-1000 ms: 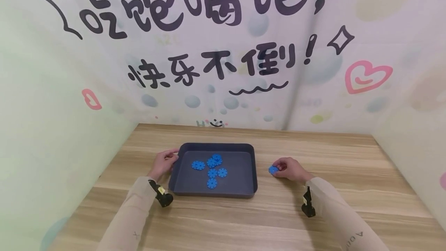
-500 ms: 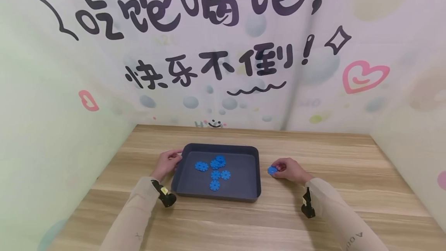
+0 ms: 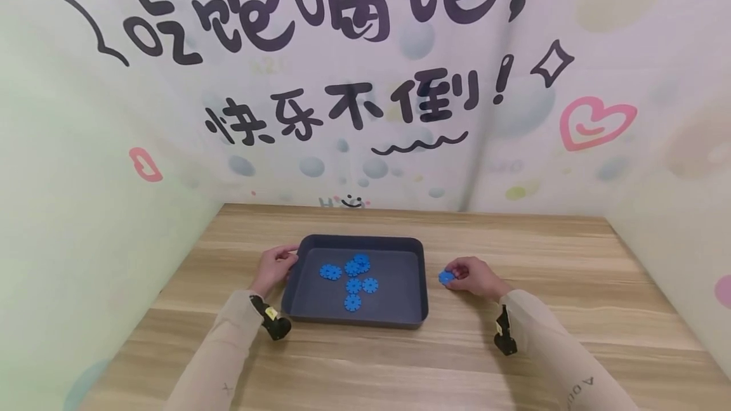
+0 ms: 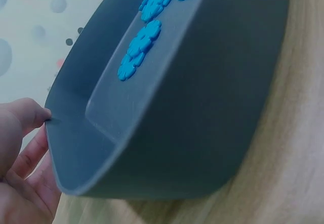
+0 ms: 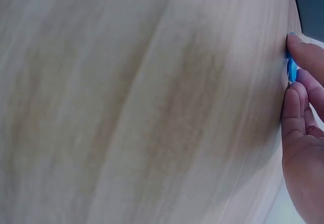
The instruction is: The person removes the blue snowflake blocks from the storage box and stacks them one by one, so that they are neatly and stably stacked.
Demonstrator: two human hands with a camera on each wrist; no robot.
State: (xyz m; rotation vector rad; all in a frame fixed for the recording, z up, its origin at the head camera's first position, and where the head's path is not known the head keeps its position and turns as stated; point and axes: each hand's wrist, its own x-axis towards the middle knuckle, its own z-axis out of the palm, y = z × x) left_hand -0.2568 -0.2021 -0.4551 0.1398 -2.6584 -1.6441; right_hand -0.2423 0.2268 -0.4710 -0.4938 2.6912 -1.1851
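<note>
A dark grey rectangular tray (image 3: 394, 281) lies on the wooden table with several blue notched plastic discs (image 3: 352, 302) inside, some overlapping. My left hand (image 3: 275, 269) grips its left wall; in the left wrist view the thumb (image 4: 36, 113) bears on the rim and the other fingers are outside. To the right of the tray, my right hand (image 3: 478, 279) pinches one blue notched disc (image 3: 446, 278) between thumb and fingers, low over the table. The right wrist view shows that disc (image 5: 292, 69) edge-on, partly covered by the fingers.
The wooden table (image 3: 377, 366) reaches back to a printed cloth wall (image 3: 342, 170), with further walls at left and right. Each wrist wears a small black camera, the left one (image 3: 276, 327) near the tray's front left corner.
The tray and its discs have shifted slightly right and toward me, along with my left hand. My right hand keeps its hold on the disc, almost unmoved. The head view has turned slightly.
</note>
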